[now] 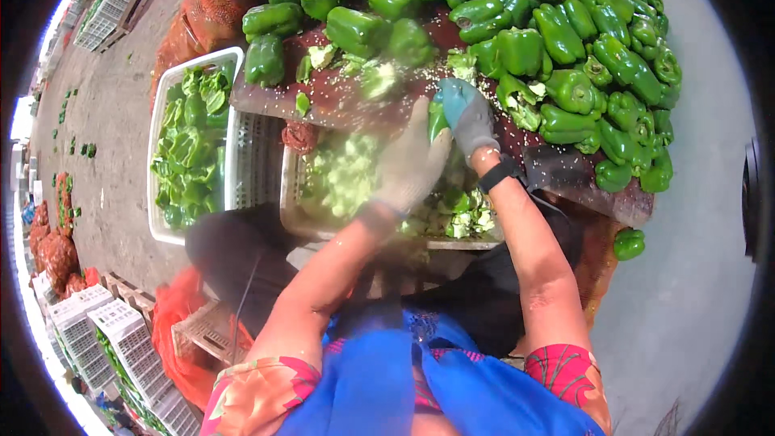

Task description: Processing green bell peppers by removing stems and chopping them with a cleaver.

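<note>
A green bell pepper point(437, 120) is held over the table's front edge, between my two gloved hands. My left hand point(410, 163), in a pale glove and slightly blurred, closes round its left side. On its right side my right hand point(470, 117), in a grey and teal glove, is curled into a fist against the pepper; whatever lies inside that fist is hidden. Below my hands stands a white crate point(288, 186) with pale pepper cores point(343, 173) and green scraps in it. Whole green peppers point(557, 36) are heaped on the dark red tabletop point(355, 101).
At the left, a white crate point(235, 141) holds opened green peppers point(190, 157). Red mesh sacks point(214, 0) stand behind it. Seeds and scraps litter the tabletop. One pepper point(629, 244) lies below the table's right corner. Stacked white crates point(133, 335) stand at the lower left.
</note>
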`<act>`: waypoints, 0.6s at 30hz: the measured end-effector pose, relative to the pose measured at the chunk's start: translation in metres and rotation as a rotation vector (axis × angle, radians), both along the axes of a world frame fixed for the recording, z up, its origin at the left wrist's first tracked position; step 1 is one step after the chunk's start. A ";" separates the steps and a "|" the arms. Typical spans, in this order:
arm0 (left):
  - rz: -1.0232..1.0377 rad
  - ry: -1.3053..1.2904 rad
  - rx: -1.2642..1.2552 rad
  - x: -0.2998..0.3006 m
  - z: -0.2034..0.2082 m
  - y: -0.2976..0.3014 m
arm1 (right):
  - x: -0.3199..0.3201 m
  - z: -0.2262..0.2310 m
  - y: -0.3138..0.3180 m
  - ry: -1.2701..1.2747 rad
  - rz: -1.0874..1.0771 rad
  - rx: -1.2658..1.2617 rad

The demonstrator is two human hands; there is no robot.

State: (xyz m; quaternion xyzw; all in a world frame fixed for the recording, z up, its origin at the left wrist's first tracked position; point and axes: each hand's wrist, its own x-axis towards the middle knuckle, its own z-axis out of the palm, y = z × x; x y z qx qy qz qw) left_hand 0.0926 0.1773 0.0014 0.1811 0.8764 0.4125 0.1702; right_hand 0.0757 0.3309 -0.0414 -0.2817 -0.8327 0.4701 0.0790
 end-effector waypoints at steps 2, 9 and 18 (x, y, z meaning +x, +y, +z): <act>-0.003 -0.029 0.008 0.000 -0.005 0.004 | 0.002 -0.001 0.002 0.014 -0.024 0.016; 0.050 -0.108 0.045 -0.003 -0.010 0.000 | -0.006 0.021 -0.023 0.006 -0.080 0.345; -0.015 -0.132 0.043 0.003 0.010 -0.002 | 0.000 0.025 -0.008 -0.082 -0.063 0.212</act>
